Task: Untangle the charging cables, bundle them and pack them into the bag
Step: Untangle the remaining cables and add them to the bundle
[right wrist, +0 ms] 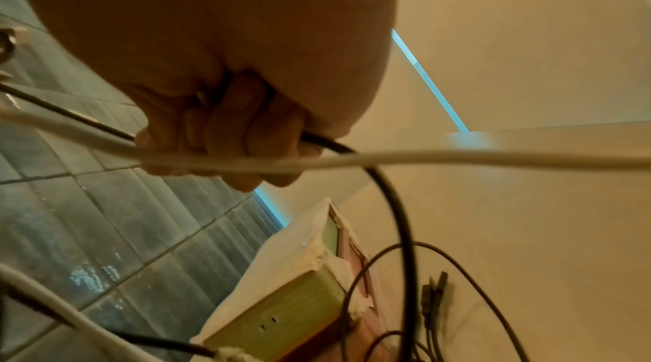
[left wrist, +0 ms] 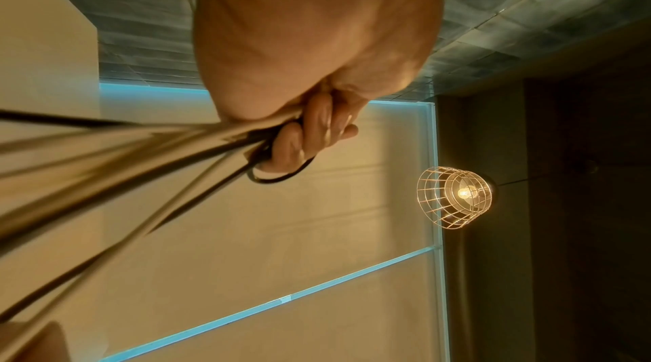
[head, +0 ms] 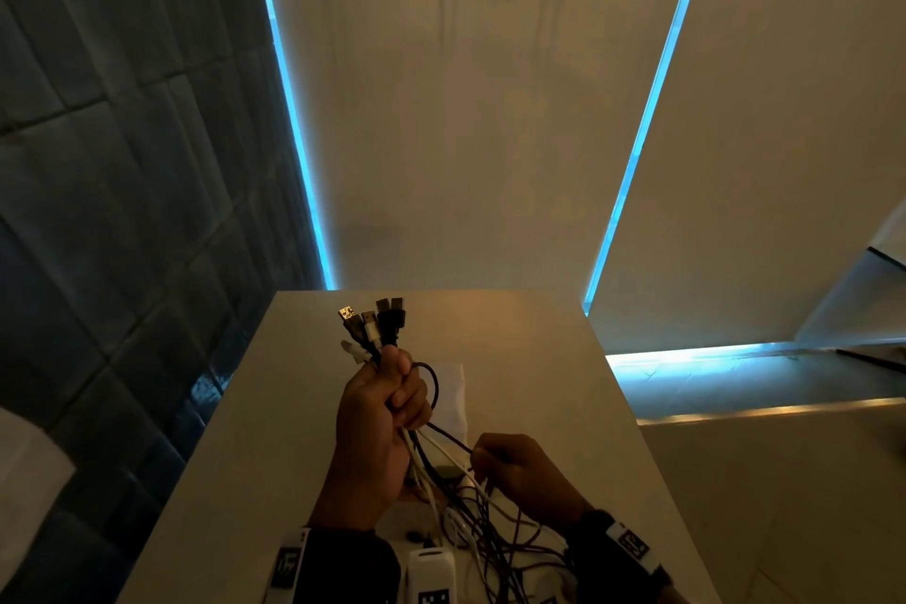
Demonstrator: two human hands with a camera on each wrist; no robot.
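My left hand (head: 387, 412) is raised above the white table (head: 529, 358) and grips a bunch of black and white charging cables (head: 421, 461), their USB plugs (head: 375, 324) sticking up out of the fist. In the left wrist view the fingers (left wrist: 310, 134) curl round the same cables (left wrist: 147, 156). Lower right, my right hand (head: 519, 466) pinches one thin black cable (head: 448, 434) that runs up to the left fist; in the right wrist view the fingers (right wrist: 225, 134) close on that black cable (right wrist: 391, 201). The loose ends lie tangled (head: 495, 540) on the table. A white fabric piece (head: 453, 392), possibly the bag, lies behind the hands.
A white box-shaped object (head: 431, 574) sits at the table's near edge. A greenish block wrapped in white cloth (right wrist: 281, 312) lies on the table near the tangle. Dark tiled wall (head: 122, 211) is to the left, a caged lamp (left wrist: 454, 195) hangs above.
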